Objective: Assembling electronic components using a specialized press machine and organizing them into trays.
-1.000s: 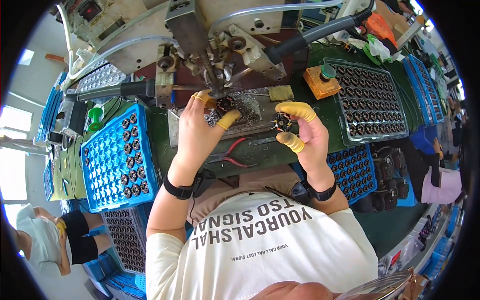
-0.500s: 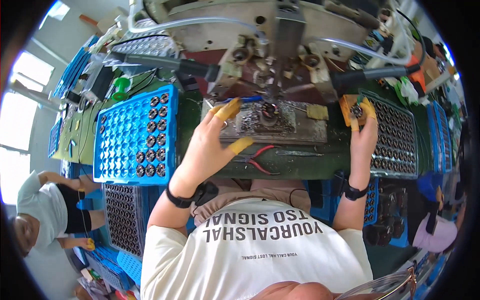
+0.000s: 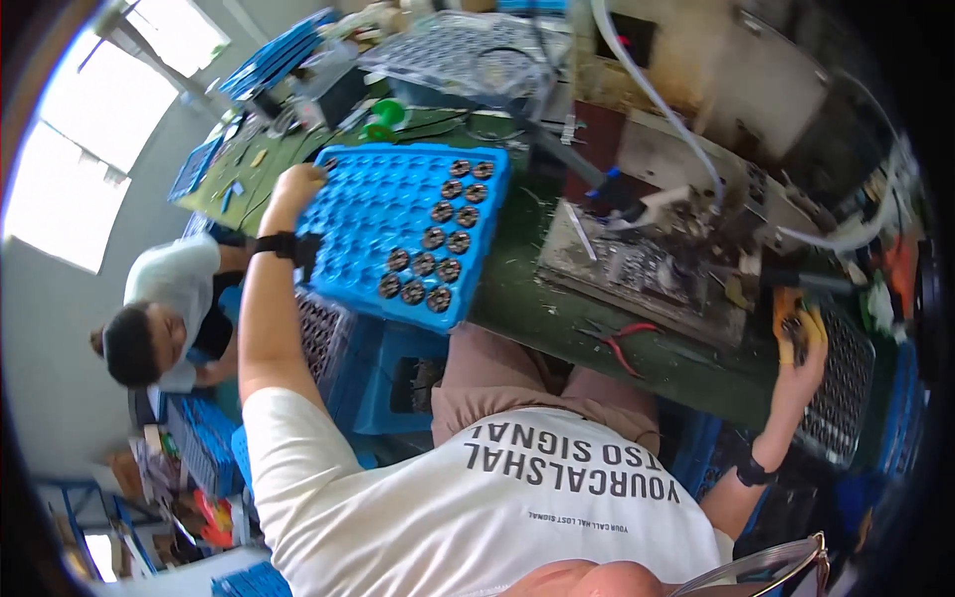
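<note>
My left hand (image 3: pixel 299 185) reaches over the far left corner of a blue tray (image 3: pixel 383 159). Its fingers point down and are mostly hidden and blurred. A round dark part like a small motor stator (image 3: pixel 331 162) lies right beside the fingertips. Several more of these stators (image 3: pixel 434 237) fill cups along the tray's right side. At the right, my right hand (image 3: pixel 808 348), in yellow finger covers, pinches one stator (image 3: pixel 793 326) by a small orange box (image 3: pixel 786 300).
A machine with a metal base plate (image 3: pixel 637 274) stands at the centre right, littered with bits of metal. Red-handled pliers (image 3: pixel 622 348) lie before it. A filled dark tray (image 3: pixel 841 388) is at the far right. Another person (image 3: pixel 164 318) is at the left.
My left hand has left the machine and gone left to the blue tray's far corner. My right hand still holds the stator by the orange box. The view has swung left.
</note>
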A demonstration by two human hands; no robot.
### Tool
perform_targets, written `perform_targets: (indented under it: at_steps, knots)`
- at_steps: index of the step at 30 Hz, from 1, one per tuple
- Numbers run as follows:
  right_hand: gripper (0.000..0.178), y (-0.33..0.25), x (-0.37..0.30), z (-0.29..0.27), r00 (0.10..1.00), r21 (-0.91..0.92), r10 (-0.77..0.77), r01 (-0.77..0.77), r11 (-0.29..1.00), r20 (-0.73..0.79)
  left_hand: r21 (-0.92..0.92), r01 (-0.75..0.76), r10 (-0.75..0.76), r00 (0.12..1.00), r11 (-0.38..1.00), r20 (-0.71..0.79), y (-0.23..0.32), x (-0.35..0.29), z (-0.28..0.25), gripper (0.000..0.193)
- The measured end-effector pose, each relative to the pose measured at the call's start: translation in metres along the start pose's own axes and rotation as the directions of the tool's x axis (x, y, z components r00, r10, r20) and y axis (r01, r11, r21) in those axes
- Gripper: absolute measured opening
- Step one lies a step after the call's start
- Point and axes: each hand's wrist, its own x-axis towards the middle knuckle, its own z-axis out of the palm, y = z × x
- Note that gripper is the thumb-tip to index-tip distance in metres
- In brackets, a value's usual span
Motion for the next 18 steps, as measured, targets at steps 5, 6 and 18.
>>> perform_targets:
  at_steps: [5, 6, 18]
  knots:
    - [0.041, -0.066, -0.022, -0.006, 0.973, 0.395, 0.169, -0.219, 0.892, 0.158, 0.222, 0.1, -0.121, 0.989, 0.97, 0.081, -0.089, 0.038, 0.027, 0.053]
    - [0.042, -0.077, -0.027, -0.01, 0.968, 0.443, 0.187, -0.244, 0.863, 0.169, 0.183, -0.095, 0.121, 0.983, 0.978, -0.138, -0.092, 0.035, 0.038, 0.044]
    - [0.044, -0.118, -0.044, -0.034, 0.996, 0.352, -0.009, -0.021, 0.936, 0.085, -0.072, -0.045, 0.047, 0.999, 0.996, 0.016, -0.08, 0.048, 0.044, 0.029]
